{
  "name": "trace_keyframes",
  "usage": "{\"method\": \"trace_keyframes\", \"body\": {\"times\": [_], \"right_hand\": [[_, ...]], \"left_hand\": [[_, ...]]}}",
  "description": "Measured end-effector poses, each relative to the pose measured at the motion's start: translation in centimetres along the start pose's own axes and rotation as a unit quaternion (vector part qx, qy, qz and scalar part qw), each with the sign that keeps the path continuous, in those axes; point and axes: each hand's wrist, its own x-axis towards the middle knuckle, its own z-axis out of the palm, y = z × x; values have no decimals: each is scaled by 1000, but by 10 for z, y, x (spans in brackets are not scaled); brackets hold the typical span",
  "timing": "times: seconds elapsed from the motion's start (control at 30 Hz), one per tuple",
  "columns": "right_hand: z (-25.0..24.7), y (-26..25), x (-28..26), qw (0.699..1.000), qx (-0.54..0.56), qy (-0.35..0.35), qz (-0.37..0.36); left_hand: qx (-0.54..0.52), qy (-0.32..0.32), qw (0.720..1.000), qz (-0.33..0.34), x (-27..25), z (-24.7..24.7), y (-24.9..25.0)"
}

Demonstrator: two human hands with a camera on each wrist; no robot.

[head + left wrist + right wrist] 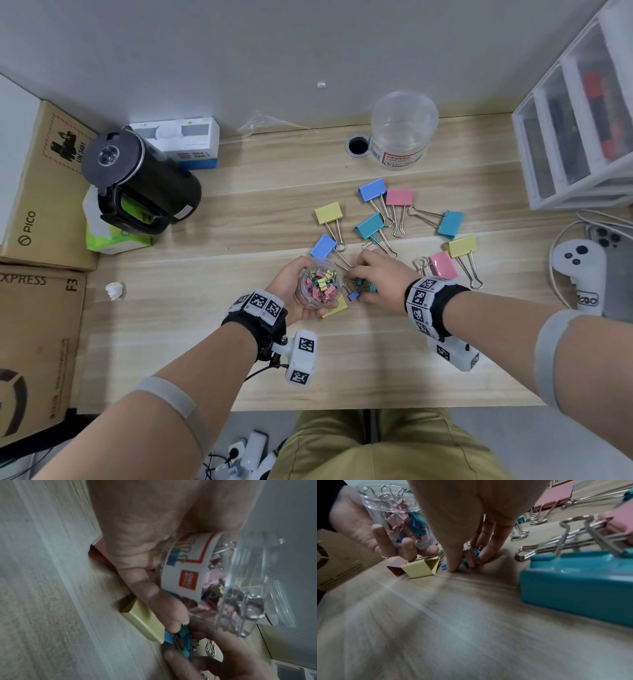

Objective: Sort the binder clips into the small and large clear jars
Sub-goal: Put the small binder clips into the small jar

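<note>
Teal and pink small clips (pixel 470 557) sat pinched in the right hand (pixel 380 274) fingers, just right of the small jar (pixel 319 286) gripped by the left hand (pixel 291 291).

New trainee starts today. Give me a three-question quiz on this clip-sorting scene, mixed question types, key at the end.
1. True or false: the large jar at the back of the desk already holds clips.
2. Which hand holds the small jar?
A. left hand
B. right hand
3. Fill in: the right hand's grip is gathering ___ clips off the desk.

Key: 1 false; 2 A; 3 small
</note>
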Motion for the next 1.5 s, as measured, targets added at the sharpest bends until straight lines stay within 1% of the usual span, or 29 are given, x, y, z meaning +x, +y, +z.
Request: {"method": "trace_keyframes", "body": {"times": [0.3, 0.43, 0.6, 0.73, 0.87, 1.1, 1.3, 1.5], "right_hand": [[6, -12, 3, 998, -56, 9, -3], [6, -13, 3, 999, -54, 3, -4], [6, -12, -1, 999, -28, 20, -30], [8, -16, 1, 998, -42, 16, -31], [13, -14, 0, 998, -39, 35, -36], [7, 2, 0, 999, -38, 11, -35], [1, 7, -2, 998, -18, 5, -53], [-2, 4, 1, 999, -24, -17, -27]], "left_hand": [[0, -1, 1000, 4, 4, 0, -1], [-5, -3, 1000, 3, 4, 2, 0], [-3, 5, 1000, 2, 5, 0, 2], [-7, 7, 1000, 6, 6, -1, 1], [-7, 1, 1000, 4, 7, -2, 0], [1, 9, 1000, -6, 8, -6, 2], [6, 14, 1000, -1, 9, -5, 4], [15, 20, 1000, 1, 10, -2, 5]]}}
